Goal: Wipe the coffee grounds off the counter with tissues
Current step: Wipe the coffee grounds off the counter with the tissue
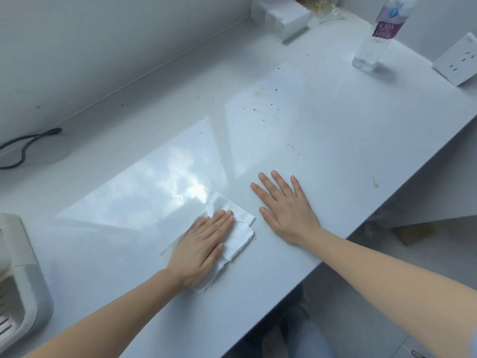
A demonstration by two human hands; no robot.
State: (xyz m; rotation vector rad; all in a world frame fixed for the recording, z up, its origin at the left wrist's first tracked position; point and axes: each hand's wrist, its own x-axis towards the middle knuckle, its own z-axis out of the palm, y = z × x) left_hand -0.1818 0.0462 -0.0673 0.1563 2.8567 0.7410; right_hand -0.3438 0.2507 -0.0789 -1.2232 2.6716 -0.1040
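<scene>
White, glossy stone makes up the counter (335, 120), which runs from the lower left of the frame to the upper right and mirrors a bright patch of sky in its middle. A small stack of folded white tissues (240, 228) is seen low in the centre of the frame, lying flat on the counter with faint brownish marks on its top sheet. The tissues are pressed down by the left hand (201, 244), whose fingers are laid straight and close together across them; nothing is gripped or pinched. Just to the right, the right hand (286, 205) is laid palm down on the bare counter with its fingers spread and straight, holding nothing and kept apart from the tissues. Dark specks of coffee grounds (276, 89) are scattered above the hands, towards the upper centre, with finer grains dotted across the surface around them. A small brown ring stain (376, 185) is visible near the counter's right edge. A clear bottle with a purple label reading SODA (379, 40) stands upright at the upper right, and a white power socket block (459, 60) is found beside it at the right edge. A white box (281, 14) sits at the top centre against the wall. A black cable (23, 146) is looped at the left edge, and a white appliance (20, 275) is partly seen at the lower left.
</scene>
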